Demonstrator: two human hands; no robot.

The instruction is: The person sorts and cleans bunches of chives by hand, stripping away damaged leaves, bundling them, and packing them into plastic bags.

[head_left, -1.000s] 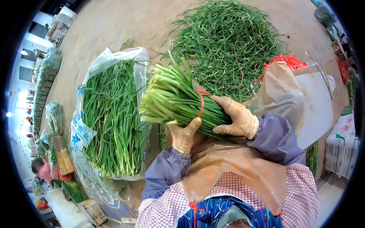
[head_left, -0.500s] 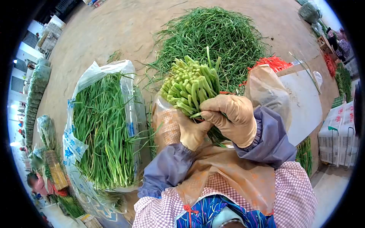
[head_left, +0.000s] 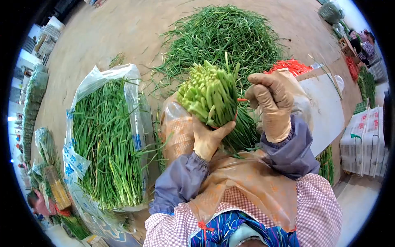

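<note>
My gloved left hand (head_left: pixel 209 136) is wrapped round a bundle of green stalks (head_left: pixel 210 92), whose pale cut ends point up and away from me. A red band shows in part round the bundle near my left thumb. Just right of the stalks, my gloved right hand (head_left: pixel 271 103) is raised with its fingers curled; whether something small is pinched in them is too small to tell. The leafy part of the bundle hangs down to the right, over my lap.
A plastic-lined bed of green leaves (head_left: pixel 107 144) lies at the left. Beyond my hands is a heap of loose leaves (head_left: pixel 222 45), with red bands (head_left: pixel 292 66) and a white board (head_left: pixel 323 111) at the right. People (head_left: pixel 364 45) are at the far right and far left.
The bundle has turned from lying sideways to cut ends up. My right hand has let go of the leafy part, worked at the stalks, then moved away to the right.
</note>
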